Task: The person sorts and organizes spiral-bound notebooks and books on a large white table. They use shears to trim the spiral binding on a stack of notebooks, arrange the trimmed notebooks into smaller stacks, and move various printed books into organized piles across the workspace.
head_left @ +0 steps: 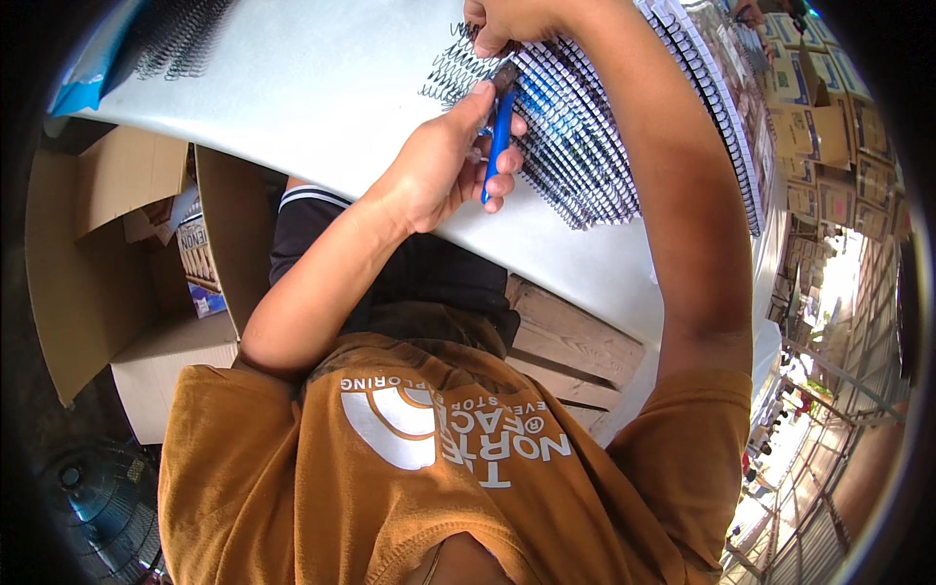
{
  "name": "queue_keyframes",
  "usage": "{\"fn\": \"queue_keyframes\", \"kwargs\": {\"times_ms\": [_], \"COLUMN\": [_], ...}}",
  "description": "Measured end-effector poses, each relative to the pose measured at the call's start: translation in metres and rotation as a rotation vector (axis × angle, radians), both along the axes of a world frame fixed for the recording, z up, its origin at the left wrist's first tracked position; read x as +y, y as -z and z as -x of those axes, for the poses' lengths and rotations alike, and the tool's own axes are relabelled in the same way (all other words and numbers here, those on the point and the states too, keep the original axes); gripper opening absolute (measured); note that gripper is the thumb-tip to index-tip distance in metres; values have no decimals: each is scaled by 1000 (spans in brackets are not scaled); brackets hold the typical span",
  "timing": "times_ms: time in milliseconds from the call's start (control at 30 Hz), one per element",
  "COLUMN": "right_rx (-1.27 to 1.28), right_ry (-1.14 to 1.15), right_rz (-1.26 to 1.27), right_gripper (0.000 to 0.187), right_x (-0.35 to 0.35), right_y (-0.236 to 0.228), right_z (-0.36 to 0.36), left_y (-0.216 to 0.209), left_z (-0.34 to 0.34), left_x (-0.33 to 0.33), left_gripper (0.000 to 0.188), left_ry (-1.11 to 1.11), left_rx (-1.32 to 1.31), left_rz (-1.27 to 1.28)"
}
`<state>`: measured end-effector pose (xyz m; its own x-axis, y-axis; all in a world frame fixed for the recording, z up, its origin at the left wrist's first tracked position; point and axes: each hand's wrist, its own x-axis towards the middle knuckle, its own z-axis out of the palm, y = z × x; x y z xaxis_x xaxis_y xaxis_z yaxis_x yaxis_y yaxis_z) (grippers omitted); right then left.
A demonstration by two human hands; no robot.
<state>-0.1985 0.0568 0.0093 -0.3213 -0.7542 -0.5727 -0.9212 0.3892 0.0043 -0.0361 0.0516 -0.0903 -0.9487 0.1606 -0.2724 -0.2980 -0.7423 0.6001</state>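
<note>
Coil-bound books (575,136): overlapping in a fan on white table (292,93), partly under right forearm. Pale edges, bluish patches, close black rows; coil tails (444,76) project leftward as loose zigzags. Left hand (453,161): fingers wrapped round blue-handled pliers (503,132), head at coils. Right hand (509,21): fingertips by tails; cannot tell whether pinching.

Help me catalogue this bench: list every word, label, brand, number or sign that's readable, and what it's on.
I won't copy wording or brands; print shows here:
Brown T-shirt: large white lettering and emblem, legible, upside down.
Printed pack inside the open carton: dark lettering, partly hidden.
Stacked cartons, far right: labels too small to read.
Blue-handled tool and spiral-bound stack: no readable text.
</note>
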Motion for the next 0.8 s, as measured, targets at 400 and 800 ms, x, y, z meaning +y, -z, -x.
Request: {"fn": "queue_keyframes", "kwargs": {"times_ms": [400,800], "right_rx": [1,116], "right_ry": [-45,-56], "right_rz": [-45,-93], "right_gripper": [23,23], "right_x": [-3,-11], "right_y": [8,28], "right_z": [-5,-15], "left_y": [8,8], "left_z": [-5,-13], "left_x": [-2,-2], "left_gripper": [52,55], "left_ry": [27,23], "left_rx": [-9,-70], "left_rz": [-70,-132]}}
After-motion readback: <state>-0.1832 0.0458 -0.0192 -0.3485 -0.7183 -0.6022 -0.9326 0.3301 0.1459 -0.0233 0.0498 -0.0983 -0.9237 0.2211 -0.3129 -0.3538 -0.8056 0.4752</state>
